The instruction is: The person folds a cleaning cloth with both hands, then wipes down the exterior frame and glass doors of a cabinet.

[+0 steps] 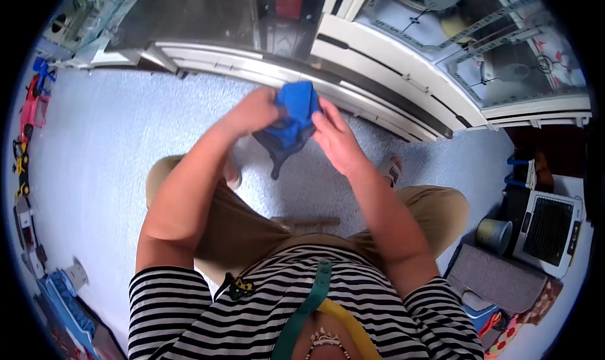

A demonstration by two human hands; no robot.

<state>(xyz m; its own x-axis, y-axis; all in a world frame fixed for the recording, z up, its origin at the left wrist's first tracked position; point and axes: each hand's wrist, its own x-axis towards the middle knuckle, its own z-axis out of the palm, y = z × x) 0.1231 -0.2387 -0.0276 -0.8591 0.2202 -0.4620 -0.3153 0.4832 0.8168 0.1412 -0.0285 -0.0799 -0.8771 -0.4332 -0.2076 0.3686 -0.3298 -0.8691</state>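
Note:
A blue cloth (296, 111) is held up in front of my knees, above the floor. Its upper part is bunched and bright blue, while a darker end hangs down, smeared by motion. My left hand (255, 112) grips the cloth's left side; its fingers are blurred and partly behind the fabric. On the other side, my right hand (337, 136) pinches the right edge between thumb and fingers. The exact kind of cloth item cannot be made out.
A white-framed cabinet (384, 61) with glass panels stands right in front of the hands. Toy vehicles (24, 165) line the left side. At right are a black-and-white grille unit (547, 228), a metal tin (493, 235) and a grey box (495, 277). Light-blue flooring (107, 146) lies below.

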